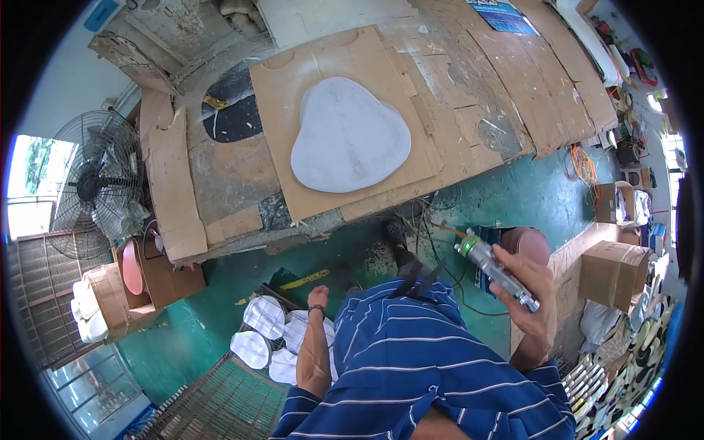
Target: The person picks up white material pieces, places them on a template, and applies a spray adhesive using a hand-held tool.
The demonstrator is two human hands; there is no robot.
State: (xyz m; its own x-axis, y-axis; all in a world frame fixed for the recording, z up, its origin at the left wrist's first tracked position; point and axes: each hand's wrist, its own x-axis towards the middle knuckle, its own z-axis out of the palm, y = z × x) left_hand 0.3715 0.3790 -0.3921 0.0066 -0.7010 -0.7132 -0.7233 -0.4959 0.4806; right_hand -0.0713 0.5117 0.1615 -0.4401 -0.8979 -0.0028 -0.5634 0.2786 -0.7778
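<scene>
My right hand (526, 287) is wrapped round a silver cylindrical hand tool (493, 268). The tool has a green ring at its far end, where a thin orange hose shows. Low beside my body hangs my left hand (317, 297), a dark band at its wrist; its fingers are too small to make out. Near it on the left lie several white rounded pads (265, 317). On the bench ahead, a white rounded three-lobed pad (350, 136) rests flat on a cardboard sheet (273, 92), apart from both hands. Black pointed shapes (422, 284) lie against my shirt front; I cannot tell what they are.
The worn bench (242, 172) is covered with cardboard pieces. At far left stands a large fan (89, 183). Cords (434, 238) trail over the green floor below the bench. A cardboard box (613, 273) is at right, and a wire rack (213, 400) at lower left.
</scene>
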